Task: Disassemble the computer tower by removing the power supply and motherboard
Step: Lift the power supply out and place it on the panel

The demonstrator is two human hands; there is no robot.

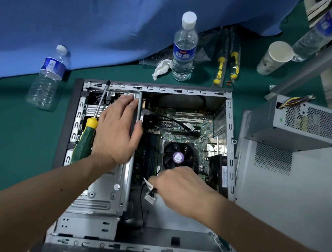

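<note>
Left hand (117, 128): fingers straight, flat on drive cage (99, 193), centre frame, bracing computer case (230, 133). Right hand (180, 189): fingers curled, pinching white cable connector (150, 196) at lower edge of motherboard (183, 128).

Power supply (297, 124) already out, resting on detached side panel (290, 191), right of frame. Motherboard not yet removed.

Risks, judged: tugging wire instead of plug could tear connector; loose green-yellow screwdriver (86, 137) lying on cage could slide onto board.

Count: three water bottles, one paper cup (274, 57), two packaged screwdrivers (228, 64) at top of green counter (5, 128).

Right hand (180, 189) pinches connector (150, 197); motherboard (183, 132) seated.
</note>
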